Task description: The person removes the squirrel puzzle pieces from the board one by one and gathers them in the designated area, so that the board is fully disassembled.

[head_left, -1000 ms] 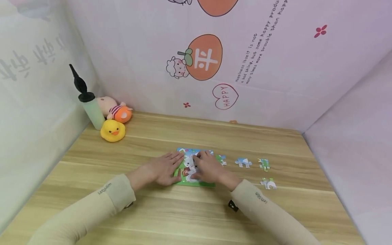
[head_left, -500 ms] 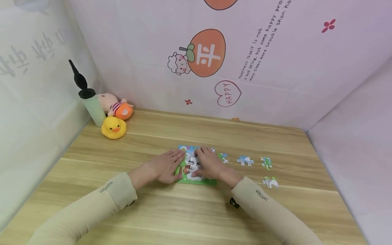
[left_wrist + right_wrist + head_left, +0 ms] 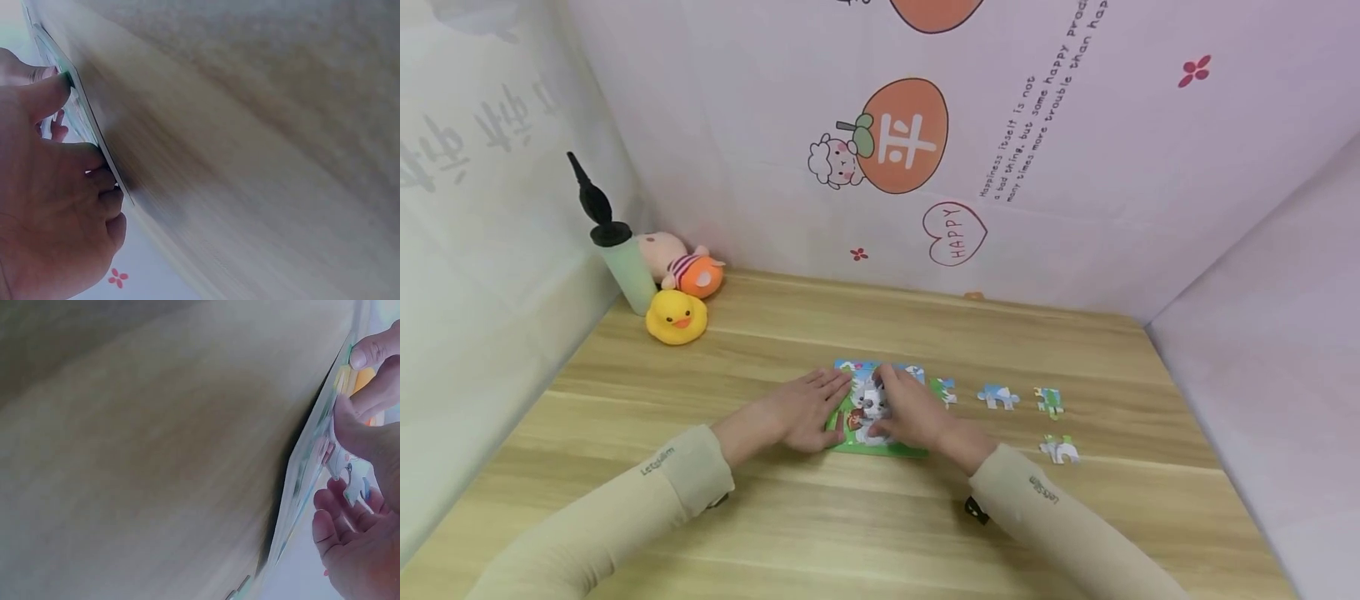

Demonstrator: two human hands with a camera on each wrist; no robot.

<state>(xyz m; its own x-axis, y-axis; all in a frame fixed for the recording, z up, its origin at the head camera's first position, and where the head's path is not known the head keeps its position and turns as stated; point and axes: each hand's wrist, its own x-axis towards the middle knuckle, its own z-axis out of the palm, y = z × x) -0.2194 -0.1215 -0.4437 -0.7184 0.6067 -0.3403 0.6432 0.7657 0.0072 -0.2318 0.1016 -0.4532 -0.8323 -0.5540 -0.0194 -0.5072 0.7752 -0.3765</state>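
A jigsaw puzzle (image 3: 891,451) with a grey animal on a green and blue scene lies flat on the table. My left hand (image 3: 811,408) rests on its left side, fingers extended, the thumb at the near left edge; in the left wrist view the thumb tip touches the board's rim. Over the right half of the puzzle, my right hand (image 3: 916,412) has its thumb and fingers curved round a jigsaw piece (image 3: 355,484). In the right wrist view that piece stands tilted up from the board. The right palm hides part of the picture.
Several loose pieces lie right of the puzzle, among them a blue one (image 3: 997,396), a green one (image 3: 1049,402) and a white one (image 3: 1060,451). At the back left stand a yellow rubber duck (image 3: 677,317), a plush toy (image 3: 688,271) and a green hand pump (image 3: 628,267).
The right hand's fingers have shifted slightly over the puzzle, and more of the animal's face shows now. My left hand stays in place; the head view has swayed a little.
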